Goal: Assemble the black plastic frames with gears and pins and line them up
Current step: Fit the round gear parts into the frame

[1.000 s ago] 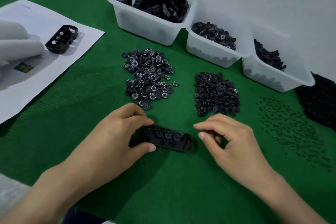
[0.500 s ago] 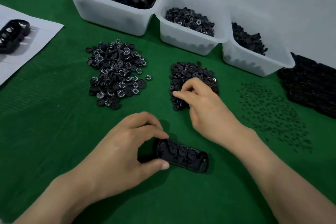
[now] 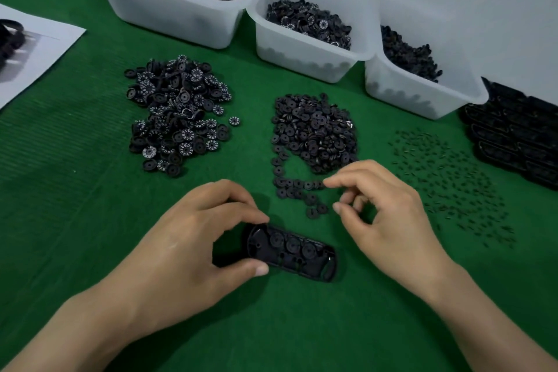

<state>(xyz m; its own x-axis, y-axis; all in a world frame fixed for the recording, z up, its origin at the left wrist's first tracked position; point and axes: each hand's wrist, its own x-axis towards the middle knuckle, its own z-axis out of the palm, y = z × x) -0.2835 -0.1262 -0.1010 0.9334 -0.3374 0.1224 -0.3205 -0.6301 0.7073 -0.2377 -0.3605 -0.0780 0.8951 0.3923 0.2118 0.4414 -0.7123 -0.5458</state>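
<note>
My left hand (image 3: 193, 238) pins the black frame (image 3: 291, 252) flat on the green mat (image 3: 75, 196), thumb and forefinger clamped on its left end; the frame sits low centre, just in front of the plain gear pile (image 3: 314, 136), with three gears seated in a row inside it. My right hand (image 3: 389, 217) hovers just right of the pile's loose tail, fingers curled and pinched toward the thumb, but I cannot tell whether a gear is actually between them (too blurred there). Risks as I judge them: if the pinch is empty or has grabbed two stuck gears, the next seating fails or jams. The frame is held by one end only, so pressing down at the free right end could tip or pivot it and pop the seated gears out. The numbered gear pile (image 3: 181, 115) lies near to the left, easy to grab the wrong type in haste. The pins (image 3: 447, 178) are scattered thin to the right; a sweeping wrist could drag them off. Finished frames (image 3: 513, 136) are stacked at far right, well apart, bins (image 3: 302, 48) behind.
</note>
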